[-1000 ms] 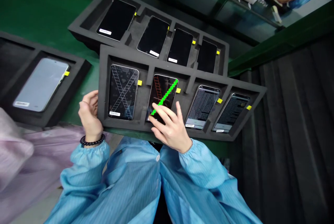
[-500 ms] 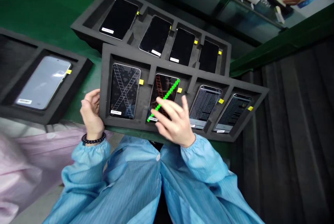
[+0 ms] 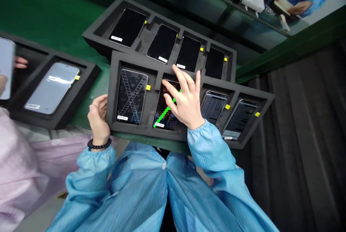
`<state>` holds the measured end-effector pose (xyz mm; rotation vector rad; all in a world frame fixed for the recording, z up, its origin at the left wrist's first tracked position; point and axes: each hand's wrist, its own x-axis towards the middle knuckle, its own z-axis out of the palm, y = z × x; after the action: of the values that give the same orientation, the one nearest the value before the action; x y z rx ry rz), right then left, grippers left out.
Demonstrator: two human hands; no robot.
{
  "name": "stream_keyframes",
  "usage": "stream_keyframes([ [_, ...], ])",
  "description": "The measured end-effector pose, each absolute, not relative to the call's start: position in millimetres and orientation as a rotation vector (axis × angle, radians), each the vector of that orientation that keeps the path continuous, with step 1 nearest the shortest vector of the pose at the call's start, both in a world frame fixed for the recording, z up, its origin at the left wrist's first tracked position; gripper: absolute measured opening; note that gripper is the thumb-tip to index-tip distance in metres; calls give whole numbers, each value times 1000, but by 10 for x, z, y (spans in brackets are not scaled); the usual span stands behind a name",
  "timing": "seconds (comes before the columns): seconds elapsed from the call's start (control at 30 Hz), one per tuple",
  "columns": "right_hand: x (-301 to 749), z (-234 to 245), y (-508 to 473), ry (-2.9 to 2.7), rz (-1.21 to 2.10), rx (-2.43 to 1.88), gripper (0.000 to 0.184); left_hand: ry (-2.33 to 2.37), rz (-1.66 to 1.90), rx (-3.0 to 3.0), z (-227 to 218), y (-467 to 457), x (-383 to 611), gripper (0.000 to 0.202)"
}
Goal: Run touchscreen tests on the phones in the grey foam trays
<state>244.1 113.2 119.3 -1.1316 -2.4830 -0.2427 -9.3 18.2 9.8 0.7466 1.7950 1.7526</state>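
A dark foam tray (image 3: pixel 151 70) holds several phones in a row. My right hand (image 3: pixel 185 99) lies over the second phone (image 3: pixel 164 114), fingers stretched out and spread, fingertips near its top end; a green diagonal line shows on its screen. The first phone (image 3: pixel 131 96) shows a crossed ladder pattern. Two phones on the right (image 3: pixel 213 106) (image 3: pixel 240 118) show lists of text. My left hand (image 3: pixel 98 120) rests against the tray's left edge, fingers curled, with a bead bracelet on the wrist.
A second foam tray (image 3: pixel 105 31) behind holds several dark-screened phones. On the left another tray (image 3: pixel 86 75) holds a pale phone (image 3: pixel 52 87). A co-worker in pink (image 3: pixel 21 174) holds a phone (image 3: pixel 5 68) at far left. A dark curtain (image 3: pixel 305 134) hangs at right.
My right hand has slid up the second phone from its lower end to its top end. A co-worker's hand with a phone has come into view at far left.
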Motion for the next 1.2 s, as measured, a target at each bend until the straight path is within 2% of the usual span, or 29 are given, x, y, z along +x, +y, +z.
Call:
stream_keyframes([
  [1.2, 2784, 937, 396, -2442, -111, -1201, 32, 1718, 1804, 741, 88, 184, -111, 73],
])
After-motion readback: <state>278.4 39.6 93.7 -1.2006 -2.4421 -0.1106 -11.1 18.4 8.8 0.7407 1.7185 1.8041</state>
